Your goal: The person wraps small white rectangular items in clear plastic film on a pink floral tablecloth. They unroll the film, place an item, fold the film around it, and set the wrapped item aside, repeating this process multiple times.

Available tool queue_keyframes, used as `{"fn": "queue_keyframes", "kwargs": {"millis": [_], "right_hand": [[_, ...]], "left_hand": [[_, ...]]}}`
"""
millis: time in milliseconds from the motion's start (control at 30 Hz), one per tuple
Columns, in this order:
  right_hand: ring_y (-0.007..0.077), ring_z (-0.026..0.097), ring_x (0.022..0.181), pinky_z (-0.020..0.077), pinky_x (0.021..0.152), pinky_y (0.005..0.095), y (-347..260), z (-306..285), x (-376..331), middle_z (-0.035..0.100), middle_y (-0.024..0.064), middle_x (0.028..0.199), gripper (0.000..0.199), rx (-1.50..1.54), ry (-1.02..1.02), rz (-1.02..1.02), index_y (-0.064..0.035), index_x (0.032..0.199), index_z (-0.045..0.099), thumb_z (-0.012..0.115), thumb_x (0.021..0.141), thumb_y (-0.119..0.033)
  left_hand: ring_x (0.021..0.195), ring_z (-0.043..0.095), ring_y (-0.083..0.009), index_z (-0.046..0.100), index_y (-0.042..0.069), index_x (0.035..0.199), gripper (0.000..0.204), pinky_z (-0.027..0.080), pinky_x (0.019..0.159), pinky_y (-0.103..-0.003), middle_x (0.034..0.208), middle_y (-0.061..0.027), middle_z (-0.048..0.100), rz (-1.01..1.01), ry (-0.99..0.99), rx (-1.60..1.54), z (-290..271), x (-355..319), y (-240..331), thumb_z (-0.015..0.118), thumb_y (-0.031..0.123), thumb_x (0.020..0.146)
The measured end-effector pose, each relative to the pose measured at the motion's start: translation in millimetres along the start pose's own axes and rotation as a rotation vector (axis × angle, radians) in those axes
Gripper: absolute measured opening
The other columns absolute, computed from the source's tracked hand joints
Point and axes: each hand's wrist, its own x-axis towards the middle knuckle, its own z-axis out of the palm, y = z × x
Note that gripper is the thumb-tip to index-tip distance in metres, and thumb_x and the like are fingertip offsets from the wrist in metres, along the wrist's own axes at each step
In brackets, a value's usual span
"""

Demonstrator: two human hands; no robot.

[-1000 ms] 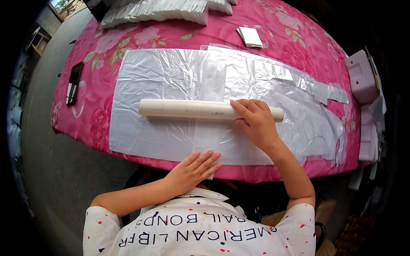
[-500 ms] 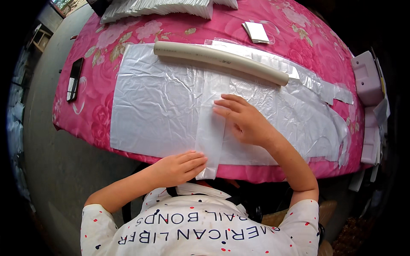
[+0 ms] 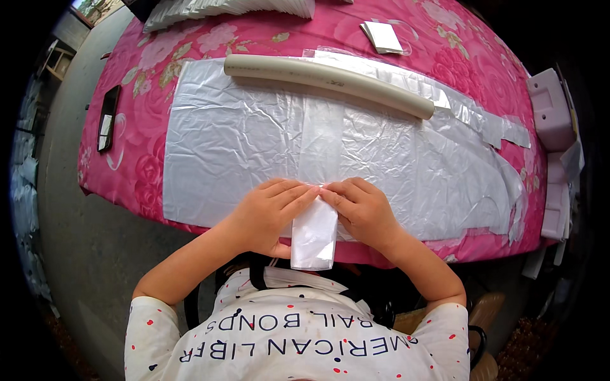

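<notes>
A big clear plastic sheet (image 3: 235,146) lies flat on the pink flowered tablecloth (image 3: 159,57). A narrow strip of clear plastic (image 3: 316,235) runs down its middle and hangs over the near table edge. My left hand (image 3: 267,213) and my right hand (image 3: 359,209) press on that strip at the near edge, fingertips meeting on it. A cream-coloured pipe (image 3: 327,76) rests across the far part of the sheet, away from both hands.
A black phone (image 3: 107,119) lies at the table's left edge. A small folded plastic packet (image 3: 381,36) sits beyond the pipe, and a stack of plastic bags (image 3: 229,6) at the far edge. A pale pink box (image 3: 549,108) stands on the right.
The pipe has rolled from the middle of the sheet to its far part. My right hand left the pipe, and both hands came together on the narrow strip at the near edge.
</notes>
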Motion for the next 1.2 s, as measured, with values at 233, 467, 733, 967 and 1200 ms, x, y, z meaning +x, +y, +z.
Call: {"fn": "queue_keyframes", "kwargs": {"millis": [233,467,733,967,1200], "right_hand": [[0.0146,0.060,0.052,0.0440,0.049,0.0263,8.6,-15.5,40.2,0.060,0.0086,0.060,0.025,0.514,-0.160,0.854,0.0057,0.074,0.062,0.058,0.085,-0.016],[0.0136,0.062,0.050,0.0446,0.046,0.0251,28.5,-19.5,56.4,0.061,0.0081,0.059,0.026,0.688,-0.346,1.069,0.0057,0.078,0.061,0.060,0.084,-0.020],[0.0280,0.040,0.123,0.0407,0.094,0.0371,15.4,-9.8,29.5,0.047,0.0166,0.125,0.056,-0.216,0.042,0.208,-0.0016,0.117,0.052,0.073,0.067,-0.018],[0.0263,0.047,0.118,0.0402,0.097,0.0349,45.8,-16.0,38.1,0.052,0.0118,0.124,0.042,-0.062,-0.179,-0.028,-0.0029,0.114,0.056,0.062,0.072,-0.006],[0.0252,0.058,0.097,0.0480,0.083,0.0342,45.8,-9.5,28.7,0.062,0.0075,0.104,0.034,0.025,-0.069,-0.099,-0.0041,0.099,0.063,0.062,0.065,0.001]], "left_hand": [[0.108,0.052,-0.0362,0.035,-0.004,0.132,0.063,0.038,0.094,-0.043,0.128,-0.0218,0.047,-0.511,0.279,-0.591,-2.6,20.2,1.6,0.052,0.035,0.086],[0.134,0.022,-0.0351,0.026,-0.007,0.136,0.072,0.018,0.109,-0.042,0.143,-0.0235,0.023,-0.251,-0.048,0.277,29.0,19.8,12.1,0.050,0.038,0.085],[0.126,0.036,-0.0311,0.038,-0.007,0.128,0.068,0.028,0.104,-0.040,0.135,-0.0212,0.038,-0.238,0.034,0.284,25.0,26.5,6.1,0.062,0.028,0.076],[0.108,0.052,-0.0267,0.052,-0.004,0.113,0.047,0.043,0.088,-0.036,0.118,-0.0145,0.054,-0.146,0.091,0.378,13.1,39.7,-8.8,0.060,0.007,0.069],[0.097,0.060,-0.0247,0.059,-0.002,0.103,0.034,0.046,0.085,-0.036,0.106,-0.0132,0.062,0.110,0.170,0.336,13.3,25.8,-10.3,0.054,0.003,0.070]]}}
